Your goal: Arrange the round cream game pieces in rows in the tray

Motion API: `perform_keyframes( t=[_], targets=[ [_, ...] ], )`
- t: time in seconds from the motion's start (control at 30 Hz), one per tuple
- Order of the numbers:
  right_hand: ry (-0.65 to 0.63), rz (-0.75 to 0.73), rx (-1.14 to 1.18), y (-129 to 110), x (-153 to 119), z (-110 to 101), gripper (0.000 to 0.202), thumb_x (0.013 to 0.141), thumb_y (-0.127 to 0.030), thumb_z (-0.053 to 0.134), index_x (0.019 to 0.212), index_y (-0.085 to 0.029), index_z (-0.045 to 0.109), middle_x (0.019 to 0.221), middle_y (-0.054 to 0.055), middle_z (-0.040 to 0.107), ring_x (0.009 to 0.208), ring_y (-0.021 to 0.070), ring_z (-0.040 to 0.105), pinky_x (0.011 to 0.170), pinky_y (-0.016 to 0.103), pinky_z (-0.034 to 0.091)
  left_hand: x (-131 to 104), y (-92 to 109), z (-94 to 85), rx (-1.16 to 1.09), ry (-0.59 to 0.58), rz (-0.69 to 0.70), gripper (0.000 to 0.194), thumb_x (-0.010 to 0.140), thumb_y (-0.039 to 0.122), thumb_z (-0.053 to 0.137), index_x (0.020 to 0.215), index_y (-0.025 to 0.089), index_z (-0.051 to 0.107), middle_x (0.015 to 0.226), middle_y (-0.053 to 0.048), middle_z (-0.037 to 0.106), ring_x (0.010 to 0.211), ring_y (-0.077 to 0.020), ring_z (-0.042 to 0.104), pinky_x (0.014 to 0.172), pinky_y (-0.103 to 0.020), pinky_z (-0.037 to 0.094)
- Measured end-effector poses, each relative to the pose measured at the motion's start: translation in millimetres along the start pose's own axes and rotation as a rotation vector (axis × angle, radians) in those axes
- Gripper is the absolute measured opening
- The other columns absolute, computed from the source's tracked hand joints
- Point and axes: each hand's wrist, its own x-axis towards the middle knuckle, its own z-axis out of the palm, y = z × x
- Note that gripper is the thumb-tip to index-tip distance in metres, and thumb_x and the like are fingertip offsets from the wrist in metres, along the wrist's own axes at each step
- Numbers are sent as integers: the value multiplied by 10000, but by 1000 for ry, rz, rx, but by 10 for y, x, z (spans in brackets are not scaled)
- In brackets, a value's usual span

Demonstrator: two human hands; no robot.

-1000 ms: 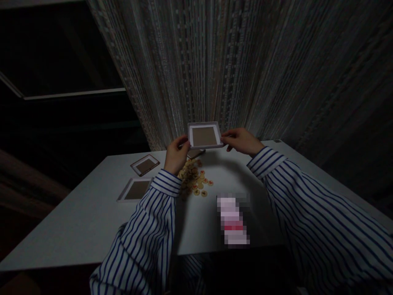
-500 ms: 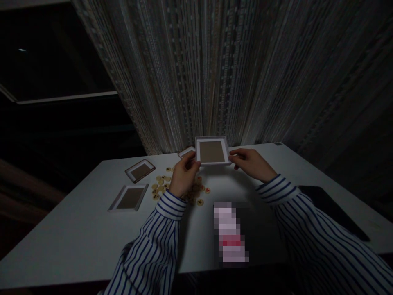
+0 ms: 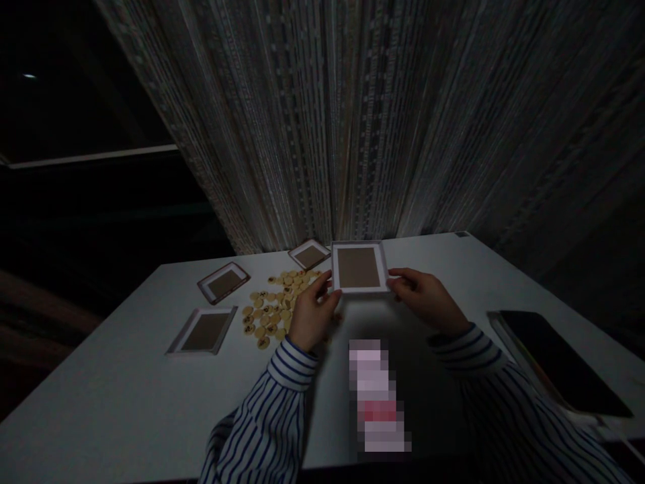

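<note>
Between my two hands is a shallow white box tray with a brown-grey inner bottom, held near the back of the table. My left hand pinches its left side, thumb at the near corner. On the other side, my right hand grips the right edge with its fingertips. Beside and partly behind my left hand lies a spread of round wooden game pieces, some with dark or red characters. Three similar shallow boxes rest around them: one at the back, one at the left, and one nearer.
The white table stands against a string curtain. A dark tablet-like slab lies at the right, with a cable by its near end. A pixelated pinkish item sits at the near edge.
Both hands have lowered the box tray toward the table and slightly right. The back box and more of the round pieces now show. The view has shifted slightly.
</note>
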Motion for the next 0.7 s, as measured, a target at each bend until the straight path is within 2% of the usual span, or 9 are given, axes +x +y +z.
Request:
perform_keyframes(
  t=[0.23, 0.47, 0.7],
  targets=[
    [18, 17, 3, 151, -78, 2, 346, 768, -370, 499, 993, -134, 615, 651, 22, 652, 591, 147, 597, 591, 267, 465, -33, -65, 107, 39, -19, -50, 488, 738, 236, 610, 1211, 153, 523, 1110, -106, 631, 1033, -210, 580, 926, -369, 450],
    [23, 36, -1, 278, -130, -1, 327, 769, -376, 494, 989, -168, 618, 629, 13, 644, 573, 153, 600, 561, 279, 469, -64, -186, 211, 55, -36, 50, 399, 751, 217, 593, 1147, 177, 571, 1159, -99, 598, 1051, -205, 560, 938, -368, 439],
    [-3, 53, 3, 427, -213, 31, 357, 779, -399, 482, 1032, -175, 596, 707, 31, 665, 597, 154, 615, 580, 295, 489, -112, -229, 268, 206, -41, 108, 343, 769, 201, 569, 1110, 167, 585, 1123, -102, 598, 1053, -194, 542, 951, -361, 419]
  ],
)
